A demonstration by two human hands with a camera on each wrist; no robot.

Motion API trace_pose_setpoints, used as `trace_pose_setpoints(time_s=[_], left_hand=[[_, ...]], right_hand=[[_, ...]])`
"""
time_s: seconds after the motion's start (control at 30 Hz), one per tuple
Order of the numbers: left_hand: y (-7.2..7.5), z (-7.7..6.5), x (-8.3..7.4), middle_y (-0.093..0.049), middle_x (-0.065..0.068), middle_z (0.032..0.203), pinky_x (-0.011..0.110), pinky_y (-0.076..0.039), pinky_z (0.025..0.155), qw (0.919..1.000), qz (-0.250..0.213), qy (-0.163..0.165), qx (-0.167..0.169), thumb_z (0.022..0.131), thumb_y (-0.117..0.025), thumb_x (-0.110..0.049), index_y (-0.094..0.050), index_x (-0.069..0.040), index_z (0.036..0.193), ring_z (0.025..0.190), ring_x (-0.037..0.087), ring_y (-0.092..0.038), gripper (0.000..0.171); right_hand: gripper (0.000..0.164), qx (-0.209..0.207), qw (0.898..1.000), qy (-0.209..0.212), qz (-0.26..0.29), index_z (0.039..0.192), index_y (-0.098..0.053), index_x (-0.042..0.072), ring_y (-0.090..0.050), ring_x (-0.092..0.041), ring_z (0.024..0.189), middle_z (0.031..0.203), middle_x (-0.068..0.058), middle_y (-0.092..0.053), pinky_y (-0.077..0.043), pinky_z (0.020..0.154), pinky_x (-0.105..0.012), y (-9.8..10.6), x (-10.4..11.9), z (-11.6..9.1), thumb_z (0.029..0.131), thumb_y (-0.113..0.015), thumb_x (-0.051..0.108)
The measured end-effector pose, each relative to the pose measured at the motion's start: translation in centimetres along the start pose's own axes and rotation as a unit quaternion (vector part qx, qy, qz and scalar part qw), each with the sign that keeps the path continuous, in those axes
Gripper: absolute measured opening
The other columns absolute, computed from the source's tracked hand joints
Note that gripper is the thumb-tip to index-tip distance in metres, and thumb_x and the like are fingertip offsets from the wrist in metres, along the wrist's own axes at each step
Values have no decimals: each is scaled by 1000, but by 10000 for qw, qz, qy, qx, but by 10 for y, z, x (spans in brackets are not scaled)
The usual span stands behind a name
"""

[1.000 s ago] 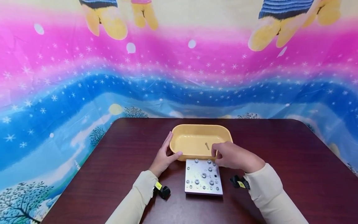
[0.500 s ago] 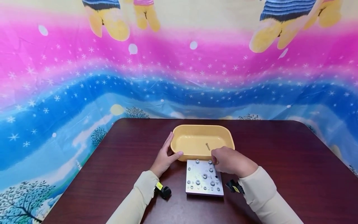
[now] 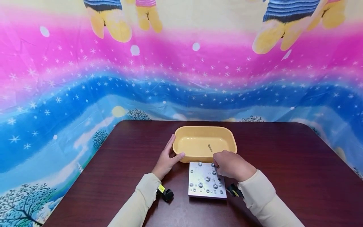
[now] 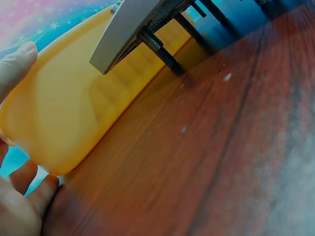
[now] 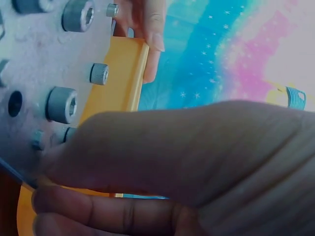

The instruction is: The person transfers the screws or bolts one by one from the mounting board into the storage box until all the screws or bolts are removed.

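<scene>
My left hand (image 3: 166, 162): spread at the left end of the yellow tray (image 3: 195, 160), left of the frame's centre; my fingers lie fairly straight along the tray's end and my thumb rests on its near side, so I touch it without curling round it.
My right hand (image 3: 233, 165): right of centre, fingers bent in at the far right corner of the metal plate (image 3: 198, 174); my own hand covers the fingertips, so I cannot tell whether I pinch something there.
Tray: in the middle of the frame, just beyond the plate, its long side across the view.
Loose screw (image 3: 210, 148): lying on the tray's floor, toward the right half, a little beyond my right hand.
Plate: lower middle of the frame, silver, carrying round socket-head bolts (image 5: 63, 105) of several sizes; a dark hole (image 5: 15, 103) shows at the left of the right wrist view.
Under the plate: threaded ends (image 4: 160, 51) stick out below it, at the top of the left wrist view.
Surface (image 3: 141, 151): dark reddish wood grain, under tray and plate.
Sleeves (image 3: 147, 189): cream, one on each of my arms.
Behind: a pink and blue cloth (image 3: 181, 63) with white snowflakes, filling the upper frame.
</scene>
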State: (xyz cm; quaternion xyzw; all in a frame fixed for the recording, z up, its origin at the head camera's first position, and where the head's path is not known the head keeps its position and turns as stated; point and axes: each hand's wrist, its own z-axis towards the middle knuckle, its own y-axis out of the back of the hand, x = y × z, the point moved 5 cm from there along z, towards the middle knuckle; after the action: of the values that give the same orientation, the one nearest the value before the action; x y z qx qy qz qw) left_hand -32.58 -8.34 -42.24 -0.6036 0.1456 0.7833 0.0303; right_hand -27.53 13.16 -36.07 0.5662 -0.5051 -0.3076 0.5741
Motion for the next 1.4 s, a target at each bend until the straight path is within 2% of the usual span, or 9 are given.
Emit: trace_pose_setpoints(time_s=[0.2,0.33,0.5,0.87,1.13,1.4], left_hand=[[0,0,1,-8,3,162,37,-28,112,10000,35,-27,29,90,-70,-17,-17,-10,155,145,22,-18,85],[0,0,1,-9,-2,161,36,-29,112,10000,21,29,45,89,-70,-21,-17,-11,155,145,22,-18,85],[-1,0,2,-8,-2,161,39,-29,112,9999,-82,-7,58,90,-69,-18,-16,-10,155,145,27,-19,85],[-2,0,2,-7,1,161,46,-27,112,9998,-169,-83,76,91,-66,-9,-14,-8,155,145,31,-17,83],[-1,0,0,-8,-1,161,43,-29,112,9998,-142,-111,96,91,-67,-13,-15,-9,155,144,30,-20,83],[0,0,0,-8,-2,161,42,-29,112,9998,-115,-106,97,91,-67,-16,-15,-9,155,144,29,-20,82]], right_hand=[[13,-202,9991,-29,-368,75,-60,10,-49,-19,55,62,-2,-51,-40,54,-30,-2,2,3,81,-69,4],[12,-330,9979,-21,-562,75,-60,9,-49,-18,53,61,-2,-51,-41,53,-30,-3,4,3,82,-70,7],[12,-416,9972,12,-626,75,-61,8,-49,-18,52,60,-2,-51,-40,52,-29,-3,4,4,81,-71,8],[9,-443,9987,158,-172,79,-64,5,-50,-16,51,61,-2,-52,-41,51,-27,-3,4,4,78,-72,4],[10,-368,9989,236,143,80,-61,4,-48,-17,48,59,-3,-50,-39,47,-26,-1,2,6,79,-71,1],[23,-498,9982,310,156,68,-52,11,-42,-14,47,56,-3,-46,-34,46,-25,3,1,6,79,-70,2]])
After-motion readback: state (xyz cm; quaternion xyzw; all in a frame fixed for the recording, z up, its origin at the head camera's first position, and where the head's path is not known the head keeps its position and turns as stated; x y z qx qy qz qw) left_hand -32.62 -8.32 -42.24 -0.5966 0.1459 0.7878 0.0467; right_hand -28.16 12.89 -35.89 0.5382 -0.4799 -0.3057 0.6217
